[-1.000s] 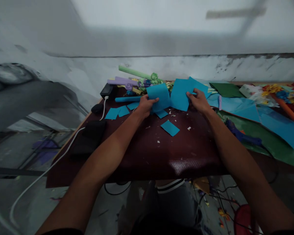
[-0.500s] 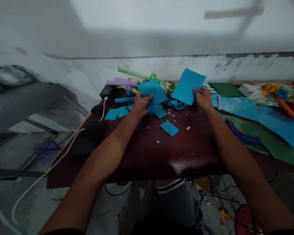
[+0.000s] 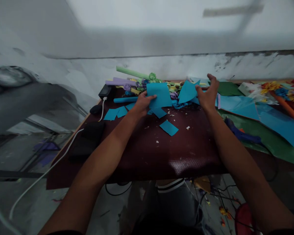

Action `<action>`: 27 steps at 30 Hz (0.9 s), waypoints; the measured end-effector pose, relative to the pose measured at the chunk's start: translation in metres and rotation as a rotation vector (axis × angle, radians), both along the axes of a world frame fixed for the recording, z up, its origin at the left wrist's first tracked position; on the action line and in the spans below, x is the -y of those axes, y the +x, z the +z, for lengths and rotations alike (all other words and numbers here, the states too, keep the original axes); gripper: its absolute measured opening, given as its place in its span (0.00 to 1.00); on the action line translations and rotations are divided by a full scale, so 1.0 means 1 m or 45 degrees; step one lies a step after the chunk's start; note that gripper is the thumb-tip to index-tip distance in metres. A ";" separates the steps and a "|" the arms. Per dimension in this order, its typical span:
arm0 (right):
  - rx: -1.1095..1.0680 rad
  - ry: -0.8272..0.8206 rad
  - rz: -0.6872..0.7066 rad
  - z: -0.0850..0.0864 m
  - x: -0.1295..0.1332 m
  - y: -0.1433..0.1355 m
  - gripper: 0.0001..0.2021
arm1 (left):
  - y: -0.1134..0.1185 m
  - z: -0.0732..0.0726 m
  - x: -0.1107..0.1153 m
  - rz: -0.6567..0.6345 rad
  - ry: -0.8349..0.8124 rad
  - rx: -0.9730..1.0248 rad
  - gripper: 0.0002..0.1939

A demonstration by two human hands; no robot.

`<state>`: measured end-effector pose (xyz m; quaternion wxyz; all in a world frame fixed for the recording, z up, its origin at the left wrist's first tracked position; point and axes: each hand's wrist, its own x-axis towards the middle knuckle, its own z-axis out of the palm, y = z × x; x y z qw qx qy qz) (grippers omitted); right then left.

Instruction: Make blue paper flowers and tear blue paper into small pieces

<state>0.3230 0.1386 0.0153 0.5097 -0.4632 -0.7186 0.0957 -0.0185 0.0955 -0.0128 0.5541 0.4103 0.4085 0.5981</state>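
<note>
Pinched between thumb and fingers, a blue paper sheet is in my left hand, over the middle of the table. My right hand is raised to the right of it with fingers spread. Another blue sheet is tilted just left of my right thumb, apart from my fingers or barely touching them. Small blue pieces lie nearby: one square by itself in front, another below the held sheet, and several at the left.
Green, purple and blue rolls lie at the back left. A black mouse and a cabled black box sit at the left edge. A blue tool rests on green sheeting at the right.
My right hand has opened and let go of its blue sheet, which has dropped lower. The sheet in my left hand has turned more upright and shifted slightly right.
</note>
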 end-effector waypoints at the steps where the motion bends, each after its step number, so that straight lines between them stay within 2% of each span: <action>1: -0.027 0.141 -0.123 0.003 0.006 -0.003 0.30 | 0.002 0.002 0.003 -0.023 -0.013 -0.006 0.26; 3: -0.011 0.287 -0.176 0.007 0.017 -0.012 0.28 | 0.005 0.007 0.008 -0.064 -0.029 -0.011 0.27; 4: 0.018 0.276 -0.111 0.009 0.022 -0.016 0.29 | 0.006 0.008 0.011 -0.089 -0.023 -0.007 0.27; 6: 0.079 0.140 0.106 0.013 0.031 -0.023 0.30 | 0.008 0.011 0.014 -0.142 0.003 0.020 0.27; 9: 0.207 -0.129 0.494 0.015 0.041 -0.032 0.37 | 0.012 0.012 0.018 -0.239 0.009 0.068 0.27; 12: 0.248 -0.195 0.739 0.012 0.046 -0.041 0.33 | 0.017 0.011 0.022 -0.315 -0.002 0.093 0.28; 16: 0.235 -0.152 0.804 0.007 0.046 -0.047 0.18 | 0.025 0.008 0.027 -0.355 -0.033 0.073 0.27; 18: 0.249 -0.148 0.814 0.006 0.045 -0.048 0.14 | 0.027 0.008 0.028 -0.333 -0.049 0.049 0.25; 27: 0.239 -0.247 0.781 0.011 0.045 -0.049 0.12 | 0.029 0.001 0.023 -0.252 0.028 0.001 0.32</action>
